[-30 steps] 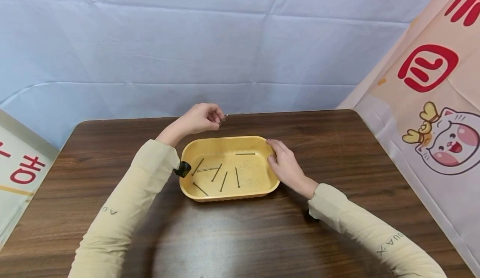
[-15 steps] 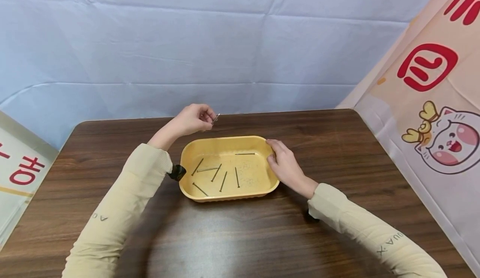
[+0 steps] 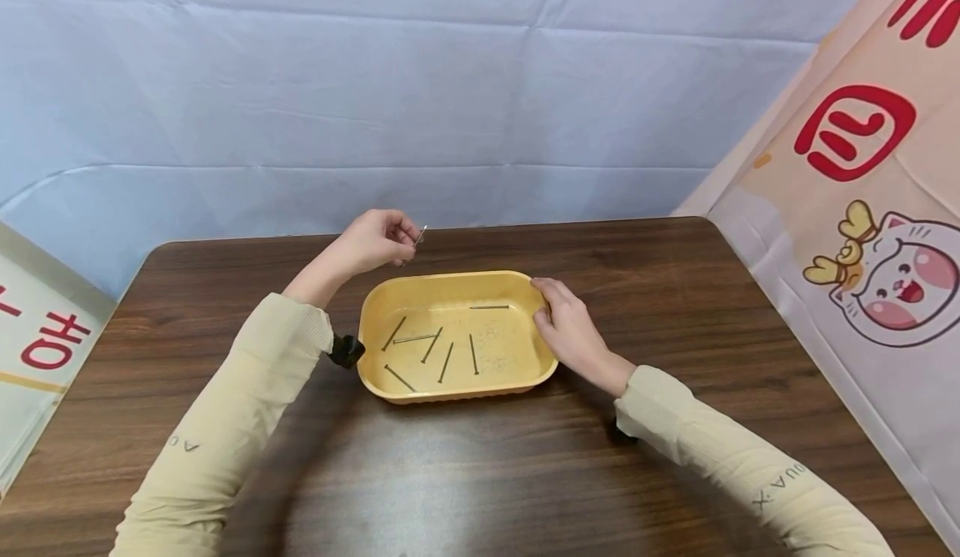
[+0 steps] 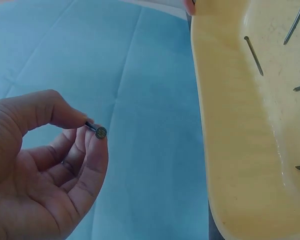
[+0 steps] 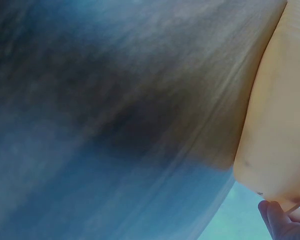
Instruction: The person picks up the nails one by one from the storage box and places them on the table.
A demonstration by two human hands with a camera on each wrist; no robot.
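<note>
In the head view my left hand [image 3: 372,242] is raised beyond the far left side of a yellow plastic tray [image 3: 459,394]. It pinches a nail [image 4: 95,128] between thumb and fingertips; the left wrist view shows the round head pointing towards the camera. Several dark metal nails [image 3: 474,355] lie scattered on the tray floor, mostly in its left half. At the tray's right end, my right hand [image 3: 576,336] grips the rim near the far corner, with the thumb over the edge. In the right wrist view only some of its fingers [image 5: 275,220] show, against the tray's outer side.
The tray stands on a dark wood-grain table [image 3: 450,474]. Behind the table hangs a pale blue cloth [image 3: 420,98]. A printed banner [image 3: 855,290] with a cartoon cat is on the right, and another printed panel [image 3: 45,340] is on the left.
My left hand has drifted left with the nail pinched in it, away from the tray's far side. The right hand, the tray and the nails inside stay put.
</note>
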